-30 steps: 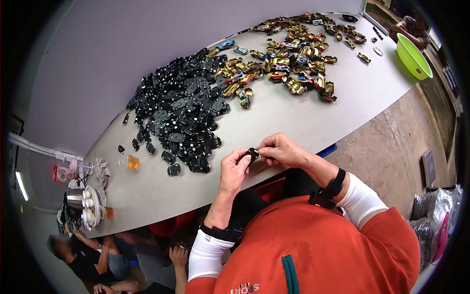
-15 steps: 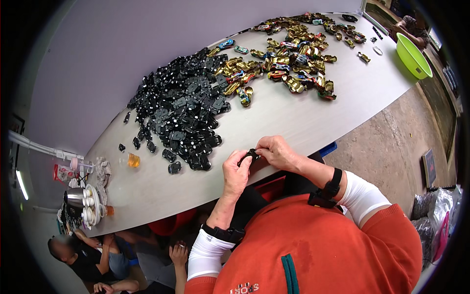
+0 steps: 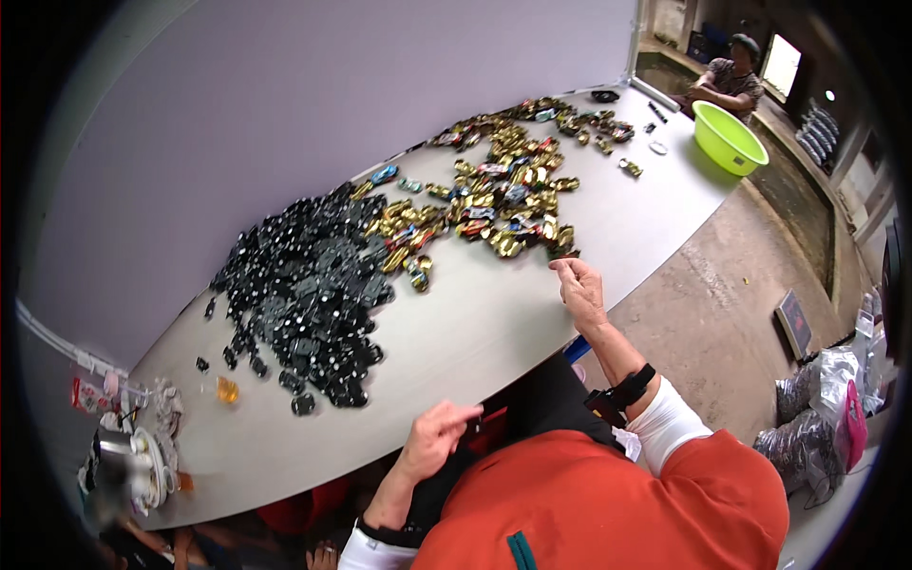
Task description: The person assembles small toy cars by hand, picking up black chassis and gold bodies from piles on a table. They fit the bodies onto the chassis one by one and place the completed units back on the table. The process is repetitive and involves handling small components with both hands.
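My left hand (image 3: 439,439) is over the table's near edge, its index finger stretched out and the others curled. Below that finger a small dark piece with white specks shows, which looks like a black toy car base (image 3: 476,421). Further right, my right hand (image 3: 581,288) reaches over the table with its fingers partly bent. Its fingertips are just in front of a red-and-gold toy car shell (image 3: 564,254) at the pile's near edge. I cannot tell whether they touch it. Many shiny toy car shells (image 3: 513,204) lie beside a large heap of black toy car bases (image 3: 304,285).
On the far right of the table (image 3: 446,342) stands a green basin (image 3: 727,141). A cup of amber liquid (image 3: 226,389) and a tray with cups (image 3: 152,465) are on the left. A person (image 3: 733,81) sits beyond the basin; plastic bags (image 3: 822,399) lie on the right.
My hands, together on the black toy car base before, are now apart. The right hand has moved out to the shells and the left has dropped back. The whole view has swung to the right.
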Demonstrator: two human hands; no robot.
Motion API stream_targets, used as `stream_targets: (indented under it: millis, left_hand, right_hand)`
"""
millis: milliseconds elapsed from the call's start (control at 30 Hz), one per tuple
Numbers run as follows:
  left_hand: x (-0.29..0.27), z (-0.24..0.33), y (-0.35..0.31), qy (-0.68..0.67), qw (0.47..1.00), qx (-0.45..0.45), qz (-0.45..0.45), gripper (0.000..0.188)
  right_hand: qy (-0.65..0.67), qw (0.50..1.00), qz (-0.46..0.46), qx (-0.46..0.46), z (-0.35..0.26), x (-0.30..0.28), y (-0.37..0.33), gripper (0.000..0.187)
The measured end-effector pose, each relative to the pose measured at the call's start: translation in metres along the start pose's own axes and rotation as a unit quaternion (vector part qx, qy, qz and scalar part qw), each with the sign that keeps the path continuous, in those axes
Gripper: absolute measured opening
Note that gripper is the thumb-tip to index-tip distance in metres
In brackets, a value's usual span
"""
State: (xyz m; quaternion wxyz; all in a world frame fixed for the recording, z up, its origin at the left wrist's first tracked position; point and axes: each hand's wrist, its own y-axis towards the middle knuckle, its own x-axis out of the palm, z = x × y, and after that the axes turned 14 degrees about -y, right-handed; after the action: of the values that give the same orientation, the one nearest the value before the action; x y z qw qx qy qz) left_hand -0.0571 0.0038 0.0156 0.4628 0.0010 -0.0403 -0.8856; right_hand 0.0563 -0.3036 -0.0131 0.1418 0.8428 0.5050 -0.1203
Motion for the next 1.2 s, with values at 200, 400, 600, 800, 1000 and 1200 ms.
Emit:
stream_targets:
  millis: [200,400,600,800,1000,1200]
  left_hand:
    - [-0.002,-0.109,-0.02,0.04,0.976,-0.212,0.016,0.031]
    - [-0.021,-0.209,-0.011,0.238,0.96,-0.129,0.076,0.052]
    - [0.004,-0.13,-0.041,0.314,0.939,-0.134,-0.033,0.05]
    - [-0.019,0.002,-0.06,0.157,0.987,-0.027,0.035,0.028]
    - [-0.097,0.004,-0.052,0.375,0.835,0.006,0.403,0.03]
    - [-0.112,0.002,-0.025,0.419,0.824,-0.023,0.381,0.038]
  right_hand:
    - [-0.357,0.915,0.145,-0.122,0.041,-0.035,0.077,0.037]
    - [-0.375,0.913,0.04,-0.158,0.031,0.036,0.086,0.039]
    - [-0.369,0.911,0.04,-0.178,0.011,0.098,0.067,0.043]
    - [-0.341,0.908,-0.004,-0.241,0.006,0.135,0.062,0.04]
    - [-0.315,0.913,0.031,-0.258,-0.016,0.113,0.048,0.033]
    - [-0.193,0.922,0.053,-0.333,-0.046,0.068,0.02,0.025]
